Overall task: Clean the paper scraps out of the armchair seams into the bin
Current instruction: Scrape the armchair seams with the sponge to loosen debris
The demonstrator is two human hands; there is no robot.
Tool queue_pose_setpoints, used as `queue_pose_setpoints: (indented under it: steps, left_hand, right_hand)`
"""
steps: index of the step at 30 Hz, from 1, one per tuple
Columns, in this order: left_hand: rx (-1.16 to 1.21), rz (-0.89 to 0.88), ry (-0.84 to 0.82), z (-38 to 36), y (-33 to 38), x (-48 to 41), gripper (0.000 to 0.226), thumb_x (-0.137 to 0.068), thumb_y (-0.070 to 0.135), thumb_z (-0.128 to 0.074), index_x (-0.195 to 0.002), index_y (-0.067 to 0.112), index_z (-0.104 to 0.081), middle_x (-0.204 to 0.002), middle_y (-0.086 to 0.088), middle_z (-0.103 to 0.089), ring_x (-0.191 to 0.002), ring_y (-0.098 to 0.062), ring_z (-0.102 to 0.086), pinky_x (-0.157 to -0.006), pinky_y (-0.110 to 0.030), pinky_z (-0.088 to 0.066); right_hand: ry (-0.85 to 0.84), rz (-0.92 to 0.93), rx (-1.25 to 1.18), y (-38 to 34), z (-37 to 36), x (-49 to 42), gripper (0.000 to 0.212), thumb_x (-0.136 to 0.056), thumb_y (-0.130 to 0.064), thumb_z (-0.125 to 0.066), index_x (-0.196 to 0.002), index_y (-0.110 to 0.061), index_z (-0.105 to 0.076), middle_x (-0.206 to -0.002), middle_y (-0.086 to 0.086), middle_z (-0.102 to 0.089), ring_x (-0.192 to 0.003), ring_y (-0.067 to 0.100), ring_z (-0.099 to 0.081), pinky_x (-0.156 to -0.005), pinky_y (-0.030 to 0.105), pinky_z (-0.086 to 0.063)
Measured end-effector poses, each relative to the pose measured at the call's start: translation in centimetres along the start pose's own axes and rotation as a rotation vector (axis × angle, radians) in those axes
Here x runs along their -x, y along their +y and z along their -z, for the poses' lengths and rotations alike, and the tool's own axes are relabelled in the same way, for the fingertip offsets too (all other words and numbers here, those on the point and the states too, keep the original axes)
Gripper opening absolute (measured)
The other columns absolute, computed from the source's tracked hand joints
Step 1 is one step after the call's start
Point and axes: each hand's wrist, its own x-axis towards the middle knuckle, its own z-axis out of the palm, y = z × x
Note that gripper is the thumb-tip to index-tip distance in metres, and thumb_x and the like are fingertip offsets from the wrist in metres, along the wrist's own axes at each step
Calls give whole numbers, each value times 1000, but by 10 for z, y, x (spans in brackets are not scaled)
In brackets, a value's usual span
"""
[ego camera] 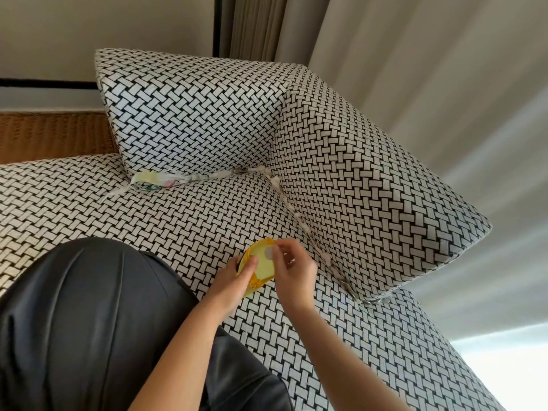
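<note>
My left hand grips the bin; my right hand pinches its fingertips over the opening, on what I cannot tell. Scraps fill the armchair seam beyond them.

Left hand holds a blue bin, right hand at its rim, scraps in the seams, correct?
No, the head view shows the bin is yellow. The left hand holds it, right hand at its rim, scraps in the seams.

There is one armchair, one yellow bin, a left hand and a right hand. Paper scraps line two seams, too many to count.
</note>
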Motion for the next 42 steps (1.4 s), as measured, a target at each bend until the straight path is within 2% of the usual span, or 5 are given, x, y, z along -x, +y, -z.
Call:
queue_pose_setpoints:
  steps: [8, 13, 18, 26, 42]
  left_hand:
    - [-104, 19, -31, -2, 0, -2, 71, -86, 65, -21, -139, 19, -30, -125, -7, -46, -104, -20, -46, -85, -31, -38]
    - [-125, 8, -42, -4, 1, -1, 66, -89, 62, -22, -136, 17, -34, -117, -6, -46, -96, -17, -47, -67, -25, -38]
    - [-120, -1, -53, -5, 6, 4, 56, -94, 54, -25, -136, 19, -35, -116, 0, -43, -101, -16, -42, -78, -28, -37]
    - [-121, -1, -59, -7, 11, 8, 58, -95, 52, -23, -143, 20, -28, -142, -8, -38, -107, -14, -37, -88, -29, -33]
    - [-185, 25, -69, -4, 8, 10, 62, -92, 59, -24, -141, 22, -32, -139, -7, -40, -106, -16, -38, -90, -32, -37]
  right_hand:
    - [158, -225, 103, 44, 21, 14, 16, -94, -13, -49, -100, -14, -63, -92, -9, -49, -72, 6, -49, -59, 11, -39]
    - [170, -339, 384, 96, 55, 39, 20, -90, -22, -55, -106, -13, -64, -105, -3, -55, -98, 14, -50, -83, 32, -47]
    - [168, -381, 518, 111, 86, 48, 29, -91, -27, -56, -116, -12, -59, -117, 3, -52, -89, 15, -55, -66, 27, -47]
    - [116, -437, 669, 118, 95, 39, 27, -93, -29, -51, -109, -11, -65, -100, 2, -62, -70, 11, -52, -47, 14, -29]
    - [243, -461, 425, 110, 90, 37, 22, -95, -31, -47, -86, -16, -61, -73, -5, -59, -63, 15, -52, -48, 24, -37]
